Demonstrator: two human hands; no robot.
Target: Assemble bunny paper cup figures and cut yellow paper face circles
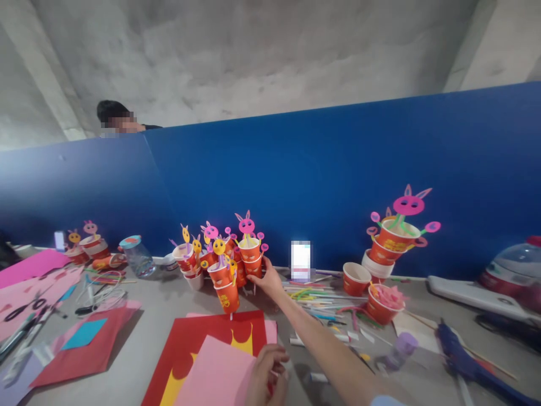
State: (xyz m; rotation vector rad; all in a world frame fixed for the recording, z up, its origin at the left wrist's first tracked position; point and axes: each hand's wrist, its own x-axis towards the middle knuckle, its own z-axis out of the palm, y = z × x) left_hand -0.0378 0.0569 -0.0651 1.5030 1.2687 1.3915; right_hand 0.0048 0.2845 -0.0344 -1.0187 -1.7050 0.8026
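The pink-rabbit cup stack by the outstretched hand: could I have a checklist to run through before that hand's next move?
1. Right hand at the pink-rabbit cup stack: ok, it touches the side of the lower cup.
2. Firm hold: cannot tell, the contact is partly hidden.
3. Stack upright: ok, with the pink rabbit face on top.
4. Free space beside the stack: not ok, other decorated cups crowd its left side.
5. Left hand out of the way: ok, it is by the pink paper, apart from the cups.
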